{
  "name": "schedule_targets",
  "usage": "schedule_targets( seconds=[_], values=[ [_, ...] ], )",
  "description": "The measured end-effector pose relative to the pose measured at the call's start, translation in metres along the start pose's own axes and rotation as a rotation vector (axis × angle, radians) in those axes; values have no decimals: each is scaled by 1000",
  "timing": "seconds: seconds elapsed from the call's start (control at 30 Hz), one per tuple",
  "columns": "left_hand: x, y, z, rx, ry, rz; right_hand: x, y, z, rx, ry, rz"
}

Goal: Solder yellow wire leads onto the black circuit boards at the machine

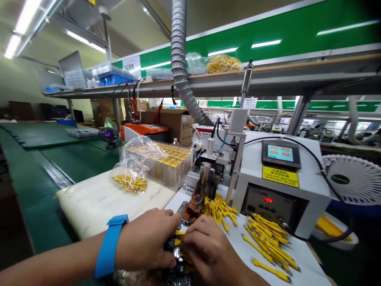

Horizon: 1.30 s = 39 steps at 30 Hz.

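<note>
My left hand (149, 238), with a blue wristband (110, 246) at the wrist, is closed, its thumb and fingers curled over a cluster of black and metal parts (178, 260); what its fingertips grip is hidden. Close beside it, my right hand (208, 246) has its fingers bent in a pinch over a short yellow cable (177, 241), with more yellow showing beneath. Just beyond both hands is the brown-red fixture (192, 208) of a small press machine (211, 153). Loose yellow cables with metal ends (268, 242) lie to the right, and another pile (220, 208) sits by the fixture.
A white control box (253, 178) with a touch screen (281, 154) stands at right, near a white fan (351, 178). Behind on the left are a clear bag of yellow pieces (129, 182) and stacked clear trays (169, 163). A grey duct hose (180, 51) hangs overhead.
</note>
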<state>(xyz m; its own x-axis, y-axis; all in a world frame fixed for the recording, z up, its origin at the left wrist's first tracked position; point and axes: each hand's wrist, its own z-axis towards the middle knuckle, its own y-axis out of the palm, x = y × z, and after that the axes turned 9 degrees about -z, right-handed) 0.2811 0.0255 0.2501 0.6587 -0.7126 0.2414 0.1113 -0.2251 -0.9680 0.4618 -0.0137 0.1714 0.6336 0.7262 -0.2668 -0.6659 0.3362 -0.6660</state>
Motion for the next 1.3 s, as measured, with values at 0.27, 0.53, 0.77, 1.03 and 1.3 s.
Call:
schedule_targets(
  seconds=[0.27, 0.53, 0.77, 1.03, 1.3],
  values=[
    [-1, -10, -2, 69, -17, -36, 1, -18, 5, 191, 30, 37],
    [2, 1, -23, 110, -62, -118, 13, -27, 5, 360, 72, 9],
    [0, 25, -26, 26, -127, -130, 18, -27, 3, 334, 79, -2],
    [-6, 25, -28, 84, -52, -226, 21, -27, 4, 310, 89, -10],
    [-17, 8, -18, 159, -9, -291, 24, -29, 3, 307, 107, -27]
  ],
)
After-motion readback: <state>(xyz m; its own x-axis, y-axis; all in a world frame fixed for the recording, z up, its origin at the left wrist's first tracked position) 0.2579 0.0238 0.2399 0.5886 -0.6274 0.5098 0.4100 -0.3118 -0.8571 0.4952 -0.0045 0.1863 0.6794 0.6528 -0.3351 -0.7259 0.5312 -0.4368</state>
